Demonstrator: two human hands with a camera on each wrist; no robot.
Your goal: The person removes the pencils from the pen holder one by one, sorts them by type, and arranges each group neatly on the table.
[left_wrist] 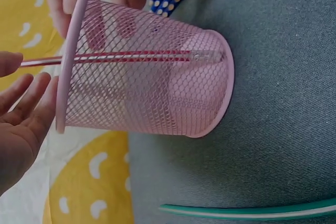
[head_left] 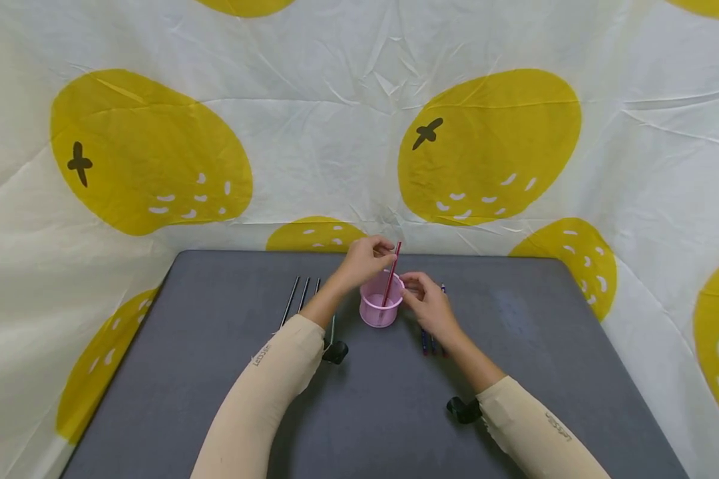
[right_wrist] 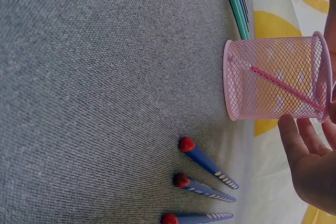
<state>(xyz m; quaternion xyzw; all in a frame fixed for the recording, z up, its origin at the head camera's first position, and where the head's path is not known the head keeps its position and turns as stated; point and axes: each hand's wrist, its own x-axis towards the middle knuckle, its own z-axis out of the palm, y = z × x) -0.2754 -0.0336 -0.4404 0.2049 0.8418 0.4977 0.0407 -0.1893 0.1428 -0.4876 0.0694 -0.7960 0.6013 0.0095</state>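
A pink mesh pen cup (head_left: 379, 311) stands upright on the table. My left hand (head_left: 367, 261) is above its rim and pinches the upper end of a slim red pen (head_left: 391, 279). In the left wrist view, the pen's clear end (left_wrist: 207, 56) is inside the cup near the bottom. My right hand (head_left: 428, 305) holds the cup at its right side, by the rim, with fingers (right_wrist: 293, 137) against the mesh. Just below the right hand lie several blue pencils (right_wrist: 207, 166) with pale dots and red ends.
Dark slim sticks (head_left: 289, 301) lie left of the cup, and a green one (left_wrist: 247, 212) is beside them. The grey table (head_left: 228, 372) ends at a white cloth (head_left: 323, 159) with yellow fruit shapes. Black wrist devices (head_left: 464, 410) hang beneath both forearms.
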